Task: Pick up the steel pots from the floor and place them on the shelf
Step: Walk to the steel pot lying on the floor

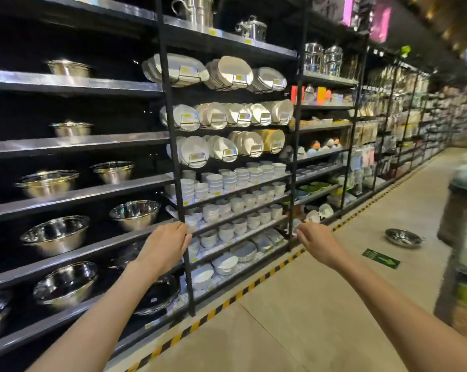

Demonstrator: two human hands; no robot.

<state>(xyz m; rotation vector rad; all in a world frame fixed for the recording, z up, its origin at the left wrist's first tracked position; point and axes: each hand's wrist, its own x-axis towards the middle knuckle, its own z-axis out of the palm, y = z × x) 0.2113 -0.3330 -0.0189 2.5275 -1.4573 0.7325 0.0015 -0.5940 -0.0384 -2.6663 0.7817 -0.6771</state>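
Note:
One steel pot lies on the beige floor at the right, beyond a green arrow sticker. My left hand is raised in front of the dark shelf, fingers loosely curled, holding nothing. My right hand is stretched forward over the aisle, fingers loosely bent and apart, also empty, well short of the pot on the floor. Several steel pots and bowls stand on the shelf boards at the left.
White plates and bowls fill the rack behind a black upright post. Yellow-black hazard tape runs along the shelf base. A blurred display stand stands at the right edge. The aisle floor stretches ahead.

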